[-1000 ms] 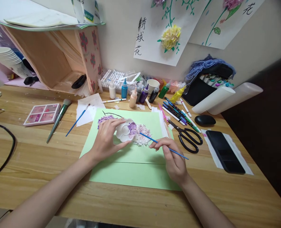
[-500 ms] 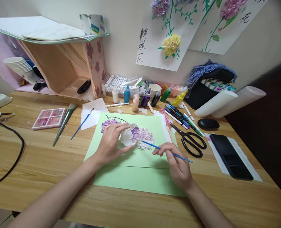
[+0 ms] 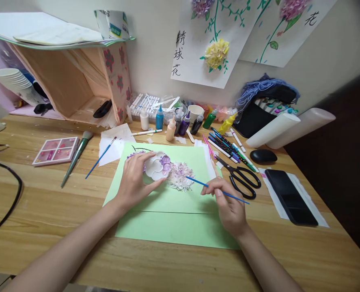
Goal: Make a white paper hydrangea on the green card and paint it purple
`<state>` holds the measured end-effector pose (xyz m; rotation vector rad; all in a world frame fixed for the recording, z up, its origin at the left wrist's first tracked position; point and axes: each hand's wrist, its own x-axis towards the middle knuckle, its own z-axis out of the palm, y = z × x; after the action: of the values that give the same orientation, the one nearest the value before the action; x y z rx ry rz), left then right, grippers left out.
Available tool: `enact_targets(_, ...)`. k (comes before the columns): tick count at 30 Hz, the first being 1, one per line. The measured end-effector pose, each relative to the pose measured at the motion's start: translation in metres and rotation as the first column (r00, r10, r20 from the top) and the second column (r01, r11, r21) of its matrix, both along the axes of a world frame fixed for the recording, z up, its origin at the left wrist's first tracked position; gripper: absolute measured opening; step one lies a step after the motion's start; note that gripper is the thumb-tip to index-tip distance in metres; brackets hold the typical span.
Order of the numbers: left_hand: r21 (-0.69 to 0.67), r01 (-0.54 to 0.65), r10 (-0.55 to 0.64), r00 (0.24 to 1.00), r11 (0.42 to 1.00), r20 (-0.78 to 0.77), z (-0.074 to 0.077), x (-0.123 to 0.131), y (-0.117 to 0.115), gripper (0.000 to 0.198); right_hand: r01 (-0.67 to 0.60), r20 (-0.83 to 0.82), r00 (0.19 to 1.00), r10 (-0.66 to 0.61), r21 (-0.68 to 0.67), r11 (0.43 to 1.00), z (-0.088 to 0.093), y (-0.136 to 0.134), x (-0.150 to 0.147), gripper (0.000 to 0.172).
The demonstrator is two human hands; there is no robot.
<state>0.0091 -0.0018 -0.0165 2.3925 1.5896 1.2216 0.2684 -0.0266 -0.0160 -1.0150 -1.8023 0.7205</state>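
My left hand [image 3: 134, 176] grips a white flower-shaped palette [image 3: 155, 167] with purple paint in its right wells, tilted above the green paper [image 3: 167, 227]. In my right hand [image 3: 228, 202] is a thin blue paintbrush [image 3: 199, 183], its tip at the right part of a textured flower cluster [image 3: 181, 177]. That cluster is pale purple at the top and whiter below. Behind the palette and my left fingers, a second, purple cluster [image 3: 131, 155] is mostly hidden, with a dark curved stem line above it.
Paint bottles [image 3: 171, 129] stand behind the paper. Scissors [image 3: 243, 177], pens [image 3: 228, 147], a mouse [image 3: 263, 156] and a phone [image 3: 291, 196] lie right. Left are another blue brush [image 3: 100, 158], a large green-handled brush [image 3: 76, 158] and a pink-framed case [image 3: 56, 150].
The palette in my left hand has moved left, uncovering more of the pale cluster. The brush tip has left the palette's edge and is now over the cluster's right part. The view has shifted slightly.
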Motion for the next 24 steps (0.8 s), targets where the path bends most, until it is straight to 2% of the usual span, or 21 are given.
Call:
enact_targets(4,0.000,0.003,-0.003,1.000,1.000,0.003,0.0004,0.0002,-0.0009,0.059,-0.026,0.063,0.998,0.025,0.019,0.999,0.0007,0.0003,-0.0020,0.021)
enact_targets(8,-0.001,0.001,-0.001,1.000,1.000,0.003,0.0000,0.0010,-0.0002,0.059,0.019,0.024,1.000,-0.020,0.036,0.999,0.0012,0.0017,-0.0025,0.022)
enact_targets(11,-0.002,-0.002,0.002,1.000,1.000,0.003,-0.0006,0.0013,0.0002,0.059,-0.007,0.085,0.996,0.005,0.022,1.000,0.0012,0.0015,-0.0021,0.022)
enact_targets(16,-0.007,-0.003,0.003,1.000,1.000,0.012,0.0004,0.0008,0.0003,0.060,0.020,0.026,0.999,-0.021,0.043,0.999,0.0014,0.0002,-0.0010,0.022)
enact_targets(20,-0.005,-0.004,0.004,1.000,1.000,0.011,0.0016,0.0003,0.0005,0.060,0.008,0.057,0.998,-0.009,0.009,1.000,0.0000,0.0005,-0.0031,0.022)
enact_targets(24,0.001,-0.006,0.006,1.000,1.000,0.001,0.0015,-0.0006,-0.0006,0.061,-0.001,0.056,0.998,0.006,-0.089,0.996,-0.0039,0.0018,-0.0062,0.024)
